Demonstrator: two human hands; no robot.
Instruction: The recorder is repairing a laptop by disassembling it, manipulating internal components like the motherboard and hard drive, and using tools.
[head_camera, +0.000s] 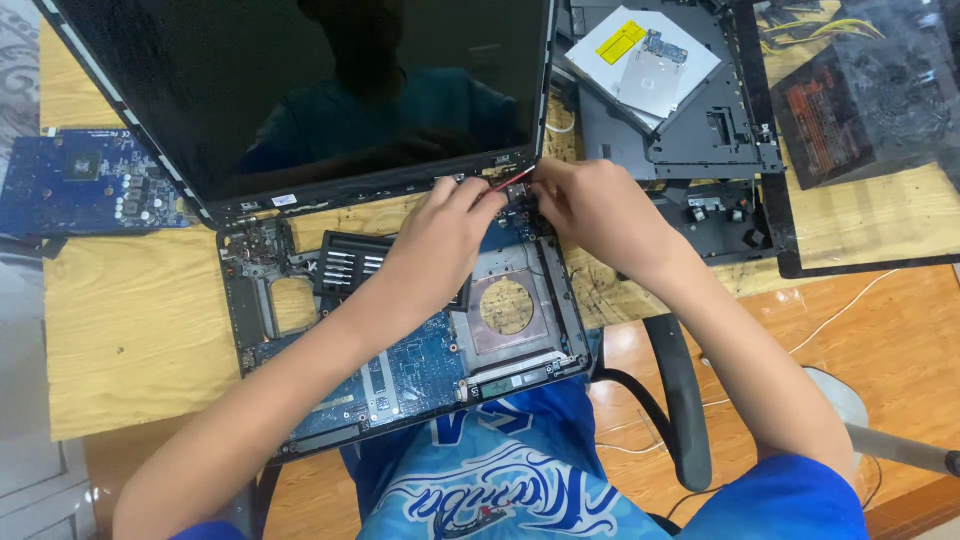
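Nearest the camera was the person's lap in a blue patterned shirt (500, 480), with the front edge of an opened laptop base (400, 370) resting against it. The base lay on a pale wooden surface (130, 330), its cover off, showing a blue circuit board (420, 365) and a round fan opening (506, 306).

Both forearms reached forward over the base to its back right corner, beside the hinge. The left hand (440, 240) was curled, fingers pinched around a thin red-handled tool (505, 185). The right hand (590, 205) was also curled, fingertips pressed close at the same spot; whether it gripped the tool or a small part, I could not tell.

The tool was short and slim. Its long axis ran from lower left up to the right, the working end pointing toward the hinge corner under the right hand.

The dark screen (300, 90) stood tilted back above the hands. A tray of screwdriver bits (350, 265) sat on the base by the left wrist. A blue loose board (85, 180) lay far left, and a silver disc drive (645, 60) on black panels lay far right.

As I judged it, the tip could slip off and scratch the board, since both hands crowded one tight corner. The base overhung the lap and could tip.
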